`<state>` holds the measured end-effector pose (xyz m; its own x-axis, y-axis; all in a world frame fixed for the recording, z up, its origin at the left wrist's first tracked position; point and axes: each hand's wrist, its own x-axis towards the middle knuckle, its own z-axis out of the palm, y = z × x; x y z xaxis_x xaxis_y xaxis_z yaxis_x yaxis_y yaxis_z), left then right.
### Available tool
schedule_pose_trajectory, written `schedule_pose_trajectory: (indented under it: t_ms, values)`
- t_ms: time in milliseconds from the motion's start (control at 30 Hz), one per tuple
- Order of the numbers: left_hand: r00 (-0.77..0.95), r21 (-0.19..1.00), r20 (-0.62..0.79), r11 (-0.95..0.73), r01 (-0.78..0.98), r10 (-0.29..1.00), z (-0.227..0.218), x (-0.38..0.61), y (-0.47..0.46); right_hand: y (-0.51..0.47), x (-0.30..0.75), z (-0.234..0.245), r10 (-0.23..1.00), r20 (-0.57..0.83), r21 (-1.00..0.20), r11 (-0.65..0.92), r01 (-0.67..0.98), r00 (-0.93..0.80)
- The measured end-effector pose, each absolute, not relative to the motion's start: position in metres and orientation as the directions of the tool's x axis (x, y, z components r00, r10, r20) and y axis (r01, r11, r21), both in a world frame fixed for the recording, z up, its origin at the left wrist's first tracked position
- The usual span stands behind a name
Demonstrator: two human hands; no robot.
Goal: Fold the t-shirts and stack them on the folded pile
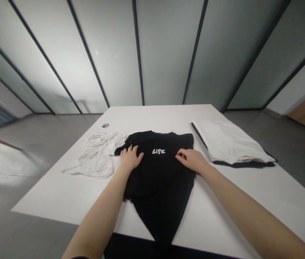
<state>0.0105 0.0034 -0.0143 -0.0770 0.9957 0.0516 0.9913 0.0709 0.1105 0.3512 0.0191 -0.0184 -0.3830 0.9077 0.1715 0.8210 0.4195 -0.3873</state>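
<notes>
A black T-shirt (pixel 157 172) with white lettering on its chest lies on the white table, collar away from me. Its lower part narrows and hangs over the near edge. My left hand (pixel 131 157) rests flat on the shirt's left side near the sleeve, fingers spread. On the right side of the chest my right hand (pixel 191 159) is closed, thumb and fingertips pinched together at the black cloth. How much fabric is between those fingers is hard to see.
A crumpled white garment (pixel 98 154) lies left of the shirt. To the right is a flat stack with a folded white garment (pixel 230 142) over dark cloth. The white table (pixel 60 199) has a round grommet (pixel 105 125) near its far left. Frosted glass panels (pixel 165 54) stand behind.
</notes>
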Motion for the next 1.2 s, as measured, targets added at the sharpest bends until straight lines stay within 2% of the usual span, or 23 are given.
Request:
schedule_pose_trajectory:
  t_ms: [133,267,333,400,500,700,800,933,1000,1067,1133,1200]
  values:
    - [-0.129,0.103,0.06,0.122,0.987,0.99,-0.012,0.011,0.001,0.031,0.363,-0.038,0.936,0.305,-0.382,0.292,0.877,-0.179]
    - [-0.173,0.108,0.063,0.166,0.98,0.983,-0.013,0.011,0.002,0.042,0.376,-0.067,0.945,0.312,-0.509,0.076,0.858,0.101]
    - [-0.192,0.104,0.067,0.184,0.977,0.979,-0.014,0.01,0.003,0.046,0.38,-0.078,0.933,0.318,-0.565,0.044,0.824,0.168]
    - [-0.203,0.097,0.072,0.196,0.976,0.976,-0.014,0.008,0.003,0.047,0.382,-0.082,0.921,0.344,-0.595,0.064,0.801,0.182]
    - [-0.221,0.092,0.074,0.214,0.972,0.972,-0.015,0.005,0.005,0.047,0.382,-0.08,0.921,0.351,-0.579,0.071,0.812,0.17]
    - [-0.269,0.119,0.079,0.259,0.959,0.96,-0.014,-0.008,0.01,0.037,0.383,-0.06,0.904,0.409,-0.38,0.042,0.924,0.127]
    - [-0.303,0.124,0.077,0.292,0.948,0.95,-0.013,-0.015,0.013,0.035,0.386,-0.052,0.916,0.389,-0.342,0.047,0.938,0.095]
    - [-0.32,0.121,0.085,0.308,0.943,0.944,-0.014,-0.018,0.014,0.038,0.392,-0.045,0.96,0.261,-0.431,0.026,0.902,0.097]
    - [-0.315,0.116,0.094,0.304,0.946,0.944,-0.015,-0.018,0.014,0.041,0.395,-0.043,0.941,0.321,-0.499,0.076,0.863,0.103]
    - [-0.311,0.111,0.098,0.3,0.947,0.945,-0.015,-0.017,0.013,0.044,0.397,-0.044,0.901,0.402,-0.617,0.136,0.775,0.163]
    - [-0.304,0.108,0.097,0.294,0.95,0.948,-0.014,-0.016,0.012,0.046,0.397,-0.045,0.874,0.414,-0.766,0.183,0.617,0.255]
    - [-0.297,0.108,0.095,0.287,0.952,0.95,-0.012,-0.014,0.011,0.046,0.396,-0.046,0.864,0.406,-0.838,0.222,0.499,0.297]
